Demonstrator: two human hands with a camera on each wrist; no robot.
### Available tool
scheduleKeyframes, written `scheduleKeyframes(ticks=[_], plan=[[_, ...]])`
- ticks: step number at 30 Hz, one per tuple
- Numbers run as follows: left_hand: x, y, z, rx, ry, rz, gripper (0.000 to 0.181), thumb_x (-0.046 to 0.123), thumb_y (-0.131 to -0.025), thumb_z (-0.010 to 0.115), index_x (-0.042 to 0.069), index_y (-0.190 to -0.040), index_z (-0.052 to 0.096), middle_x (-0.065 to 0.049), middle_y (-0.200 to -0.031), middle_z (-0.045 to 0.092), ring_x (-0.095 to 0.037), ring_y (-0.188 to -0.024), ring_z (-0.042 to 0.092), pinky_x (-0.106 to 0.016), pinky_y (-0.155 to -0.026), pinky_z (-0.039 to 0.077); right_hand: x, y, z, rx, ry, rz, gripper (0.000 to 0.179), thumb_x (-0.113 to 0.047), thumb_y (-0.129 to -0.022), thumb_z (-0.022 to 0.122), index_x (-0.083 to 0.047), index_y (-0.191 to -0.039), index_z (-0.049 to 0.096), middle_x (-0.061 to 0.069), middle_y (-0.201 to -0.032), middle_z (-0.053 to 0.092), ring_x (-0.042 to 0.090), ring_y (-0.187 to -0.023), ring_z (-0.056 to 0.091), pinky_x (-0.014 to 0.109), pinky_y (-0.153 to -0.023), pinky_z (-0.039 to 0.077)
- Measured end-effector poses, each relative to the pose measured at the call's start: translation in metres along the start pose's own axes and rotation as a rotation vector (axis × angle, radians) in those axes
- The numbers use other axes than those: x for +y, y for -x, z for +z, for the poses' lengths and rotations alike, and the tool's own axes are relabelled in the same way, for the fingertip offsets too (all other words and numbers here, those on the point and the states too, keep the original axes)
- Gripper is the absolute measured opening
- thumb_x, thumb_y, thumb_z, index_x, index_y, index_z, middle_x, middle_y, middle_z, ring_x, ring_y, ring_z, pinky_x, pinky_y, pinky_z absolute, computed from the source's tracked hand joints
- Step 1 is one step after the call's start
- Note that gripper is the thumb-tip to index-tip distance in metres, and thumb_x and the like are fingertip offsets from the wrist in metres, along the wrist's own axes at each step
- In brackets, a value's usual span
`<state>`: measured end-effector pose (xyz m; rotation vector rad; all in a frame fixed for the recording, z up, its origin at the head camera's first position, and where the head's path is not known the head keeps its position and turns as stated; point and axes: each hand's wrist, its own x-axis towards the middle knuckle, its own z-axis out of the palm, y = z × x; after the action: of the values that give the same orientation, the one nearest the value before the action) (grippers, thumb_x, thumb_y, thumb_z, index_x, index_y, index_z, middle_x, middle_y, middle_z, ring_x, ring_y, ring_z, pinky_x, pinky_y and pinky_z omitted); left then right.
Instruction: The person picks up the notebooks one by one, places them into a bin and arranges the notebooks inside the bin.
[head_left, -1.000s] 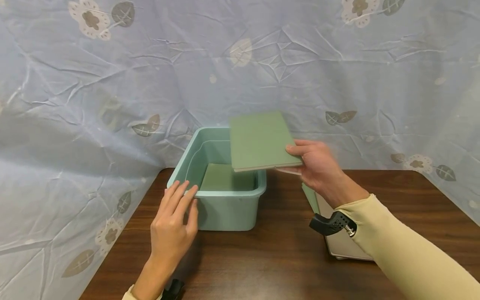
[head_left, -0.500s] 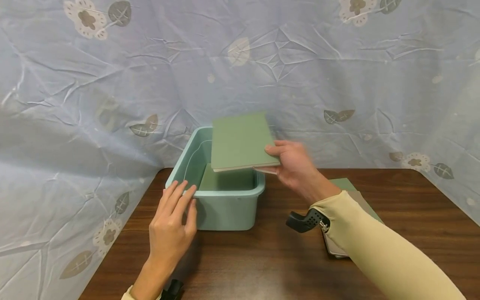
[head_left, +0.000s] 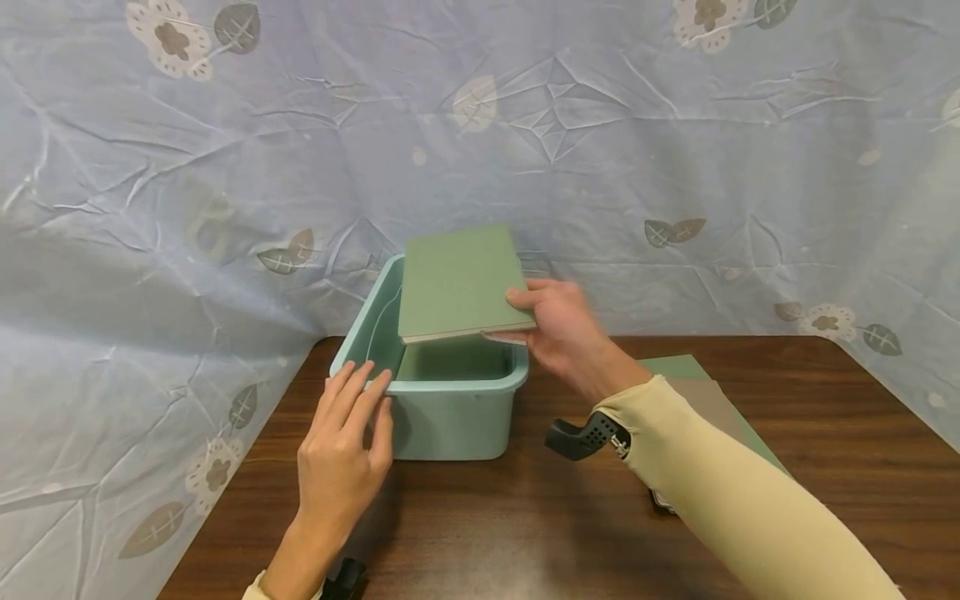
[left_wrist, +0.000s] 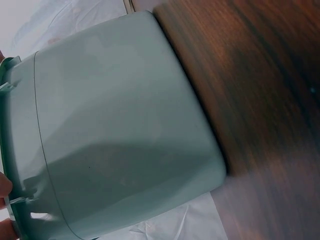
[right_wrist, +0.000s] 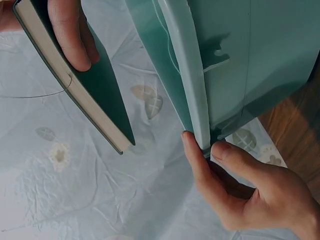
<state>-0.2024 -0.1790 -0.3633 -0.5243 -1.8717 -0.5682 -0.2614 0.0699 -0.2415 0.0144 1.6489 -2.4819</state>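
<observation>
A plain green notebook (head_left: 461, 279) hangs over the blue-green plastic bin (head_left: 453, 425), gripped at its right edge by my right hand (head_left: 566, 333), thumb on top and fingers beneath. In the right wrist view its cream page edges (right_wrist: 82, 90) and a thin cord coming from them are visible. My left hand (head_left: 341, 458) pinches the bin's near left rim, with fingers over the edge and thumb outside. Inside the bin lies another green notebook (head_left: 450, 362), partly hidden by the held one. The left wrist view is mostly filled by the bin's outer wall (left_wrist: 120, 120).
Right of the bin, a stack with a beige cover (head_left: 693, 396) and a green cover (head_left: 663, 365) lies on the brown wooden table (head_left: 480, 533), partly covered by my right sleeve. A floral grey-blue cloth (head_left: 600, 167) hangs behind and along the left side.
My right hand has carried the green notebook leftward, from the bin's right side to above its opening. More of the stack at right has come into sight. My left hand stays on the rim.
</observation>
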Motion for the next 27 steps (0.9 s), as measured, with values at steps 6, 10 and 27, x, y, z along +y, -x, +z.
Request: scheduleKeyframes(ticks=[6, 10, 27], plan=[[-0.001, 0.001, 0.0, -0.005, -0.002, -0.001, 0.03, 0.006, -0.088, 0.065, 0.005, -0.117, 0.072, -0.014, -0.123, 0.069, -0.038, -0.122, 0.06, -0.057, -0.108, 0.045, 0.003, -0.003, 0.001, 0.007, -0.015, 0.017, 0.047, -0.001, -0.101, 0.046, 0.005, -0.147, 0.037, 0.023, -0.139, 0.055, 0.035, -0.122, 0.061, 0.053, -0.093, 0.057], [-0.002, 0.001, -0.001, -0.008, -0.002, 0.002, 0.03, 0.006, -0.089, 0.065, 0.005, -0.118, 0.072, -0.015, -0.123, 0.069, -0.039, -0.122, 0.06, -0.055, -0.11, 0.044, 0.005, -0.005, 0.0, -0.003, -0.031, 0.021, 0.05, -0.002, -0.102, 0.045, 0.005, -0.149, 0.031, 0.024, -0.141, 0.052, 0.037, -0.125, 0.058, 0.054, -0.095, 0.055], [-0.002, 0.001, 0.0, 0.005, -0.005, 0.008, 0.029, 0.007, -0.089, 0.065, 0.005, -0.117, 0.072, -0.014, -0.123, 0.07, -0.036, -0.124, 0.06, -0.06, -0.105, 0.047, 0.024, -0.013, 0.003, 0.009, -0.101, 0.094, 0.048, 0.001, -0.101, 0.043, 0.005, -0.148, 0.034, 0.024, -0.142, 0.049, 0.041, -0.127, 0.056, 0.054, -0.092, 0.057]])
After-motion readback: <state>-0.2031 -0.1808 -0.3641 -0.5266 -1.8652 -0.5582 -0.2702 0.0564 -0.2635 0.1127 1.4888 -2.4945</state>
